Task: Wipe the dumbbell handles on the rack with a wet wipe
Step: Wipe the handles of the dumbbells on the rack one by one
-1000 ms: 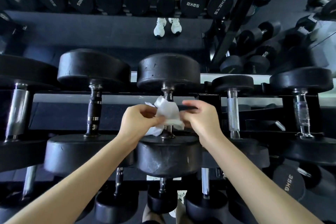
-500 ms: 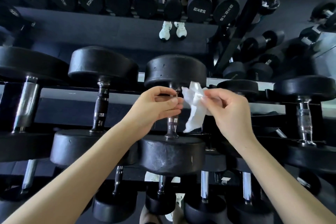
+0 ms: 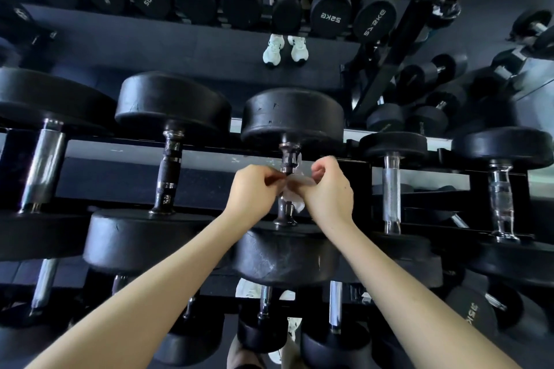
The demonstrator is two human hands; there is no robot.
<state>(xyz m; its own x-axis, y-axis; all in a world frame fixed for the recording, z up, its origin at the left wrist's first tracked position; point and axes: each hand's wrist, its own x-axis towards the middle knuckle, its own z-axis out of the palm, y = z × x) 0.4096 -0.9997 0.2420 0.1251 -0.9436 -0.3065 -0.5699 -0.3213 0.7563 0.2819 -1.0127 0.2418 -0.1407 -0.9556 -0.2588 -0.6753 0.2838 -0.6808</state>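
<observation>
A black dumbbell lies on the rack in the middle, its metal handle [image 3: 288, 159] running away from me between two round heads. A white wet wipe [image 3: 295, 187] is stretched across the handle's middle. My left hand [image 3: 254, 193] pinches the wipe's left end. My right hand [image 3: 329, 189] pinches its right end, fingers curled. Most of the wipe is hidden between my hands; a corner hangs below by the handle's near collar.
Neighbouring dumbbells flank it: a black-grip handle [image 3: 168, 180] to the left, a chrome handle [image 3: 391, 192] to the right, another [image 3: 500, 195] beyond. A lower row of dumbbells [image 3: 334, 305] sits beneath. A mirror behind reflects 50 kg and 52 kg dumbbells and white shoes [image 3: 284, 49].
The wipe was held by my right hand alone beside the handle; now both hands have come together and hold it pulled across the handle. The view shifted slightly.
</observation>
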